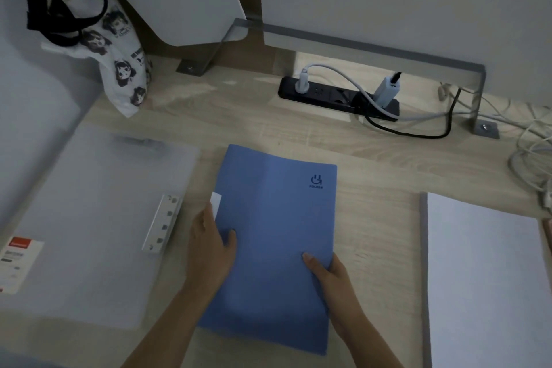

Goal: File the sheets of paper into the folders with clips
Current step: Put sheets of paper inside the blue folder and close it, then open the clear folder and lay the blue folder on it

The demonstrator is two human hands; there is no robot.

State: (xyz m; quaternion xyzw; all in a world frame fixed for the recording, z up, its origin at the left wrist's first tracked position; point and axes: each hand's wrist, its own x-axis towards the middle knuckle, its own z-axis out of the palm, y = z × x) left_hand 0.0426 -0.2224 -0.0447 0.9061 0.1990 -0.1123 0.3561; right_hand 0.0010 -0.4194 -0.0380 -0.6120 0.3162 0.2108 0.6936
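A closed blue folder (274, 236) lies in the middle of the wooden desk (373, 197). My left hand (209, 251) grips its left edge, thumb on the cover, beside a small white tab that sticks out there. My right hand (328, 278) grips the right edge, thumb on top. To the left lies a translucent white folder (89, 218), opened flat, with a metal clip bar (162, 222) at its right side. At the right edge of the desk rests a stack of white sheets (490, 284) on a grey folder.
A black power strip (337, 97) with plugs and cables sits at the back. More cables (531, 158) coil at the far right. A printed cloth bag (119, 63) with black straps leans at the back left. Grey panels stand behind the desk.
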